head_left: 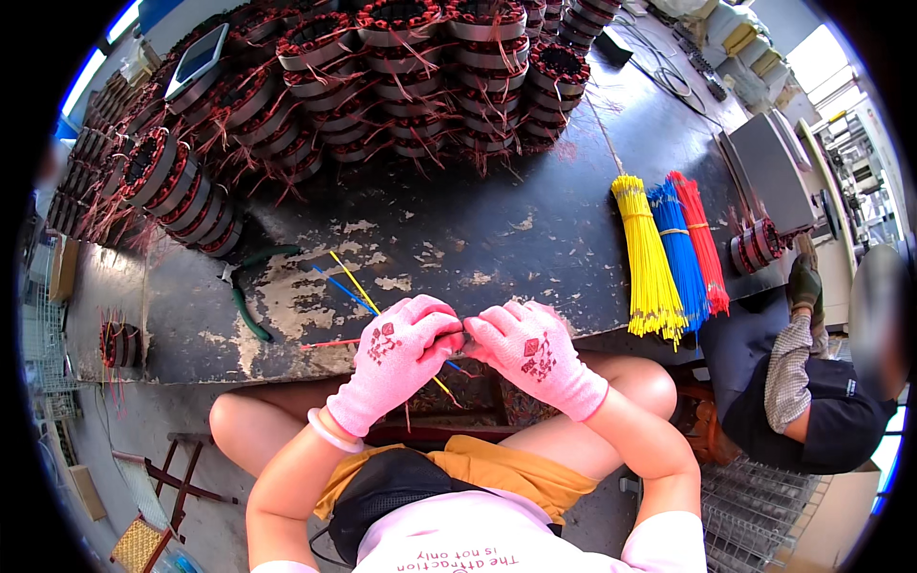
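Note:
My left hand and my right hand, both in pink gloves with dark printed marks, meet just above the table's front edge. Their fingers are closed in a pinch, tips almost touching. A small dark bit shows between them, too hidden to name. A yellow wire, a blue wire and a red wire run to my left hand and partly vanish behind it. Ends of the yellow and blue ones reappear below it, past the edge. Whether the hand grips them I cannot tell. Green-handled pliers lie to the left.
Stacked motor stators with loose red leads fill the table's back and left. Bundles of yellow, blue and red wires lie at right. One small stator stands front left. A co-worker sits at right.

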`<act>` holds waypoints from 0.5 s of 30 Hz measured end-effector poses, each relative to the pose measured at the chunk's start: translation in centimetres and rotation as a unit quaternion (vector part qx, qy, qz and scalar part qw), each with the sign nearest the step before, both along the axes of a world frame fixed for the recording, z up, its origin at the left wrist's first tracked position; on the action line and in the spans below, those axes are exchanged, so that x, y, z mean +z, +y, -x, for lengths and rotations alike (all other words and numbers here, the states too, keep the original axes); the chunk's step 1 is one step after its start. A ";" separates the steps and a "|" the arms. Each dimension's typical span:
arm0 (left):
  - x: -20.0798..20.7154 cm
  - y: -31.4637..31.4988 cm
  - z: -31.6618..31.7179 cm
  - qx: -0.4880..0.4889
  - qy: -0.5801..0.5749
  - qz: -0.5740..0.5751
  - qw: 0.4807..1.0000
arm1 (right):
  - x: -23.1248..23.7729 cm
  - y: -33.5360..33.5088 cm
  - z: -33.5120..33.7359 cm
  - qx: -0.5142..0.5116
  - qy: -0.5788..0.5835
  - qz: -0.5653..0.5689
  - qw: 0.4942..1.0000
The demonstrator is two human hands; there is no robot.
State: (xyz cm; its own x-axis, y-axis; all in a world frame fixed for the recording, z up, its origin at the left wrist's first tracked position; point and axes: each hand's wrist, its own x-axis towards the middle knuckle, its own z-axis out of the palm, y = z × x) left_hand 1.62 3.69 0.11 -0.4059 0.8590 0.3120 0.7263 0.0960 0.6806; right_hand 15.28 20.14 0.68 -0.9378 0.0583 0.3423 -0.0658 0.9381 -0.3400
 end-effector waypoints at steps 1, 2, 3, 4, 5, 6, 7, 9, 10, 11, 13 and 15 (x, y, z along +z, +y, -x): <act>0.2 0.0 0.1 -0.003 -0.002 0.003 1.000 | -1.1 0.3 0.2 0.010 0.006 0.050 0.999; 0.1 -0.1 0.0 -0.005 0.003 0.004 1.000 | -1.1 0.3 0.4 0.020 0.008 0.100 0.995; 0.0 -0.1 0.1 -0.008 0.008 0.004 1.000 | 0.4 -0.2 0.3 -0.079 -0.213 0.431 0.873; -0.1 -0.1 0.1 -0.011 0.013 0.005 1.000 | -0.7 0.5 1.0 -0.104 -0.293 0.604 0.734; 0.0 0.0 0.2 -0.013 0.029 -0.006 0.999 | -1.2 0.6 1.1 -0.106 -0.293 0.662 0.682; -0.1 0.0 0.2 -0.013 0.024 -0.001 1.000 | -1.4 0.8 1.1 -0.107 -0.291 0.716 0.626; -0.1 0.0 0.1 -0.013 0.020 0.003 1.000 | -1.3 0.8 0.7 -0.119 -0.268 0.614 0.733; -0.2 -0.4 0.1 -0.005 0.011 0.005 1.000 | 0.4 0.1 0.4 -0.123 -0.206 0.371 0.897; -0.2 -0.4 0.2 -0.004 0.005 -0.002 1.000 | 0.7 -0.4 -0.2 -0.123 -0.121 0.257 0.951; -0.3 -0.3 0.0 -0.005 -0.002 -0.008 1.000 | 0.5 -0.5 -0.5 -0.097 -0.042 0.121 0.987; -0.2 -0.1 0.0 -0.003 0.013 -0.010 1.000 | -0.7 -0.7 -1.0 -0.051 0.021 -0.054 0.997; -0.1 0.0 0.0 -0.008 0.023 -0.007 1.000 | -2.0 -0.9 -0.8 -0.063 0.015 0.034 0.997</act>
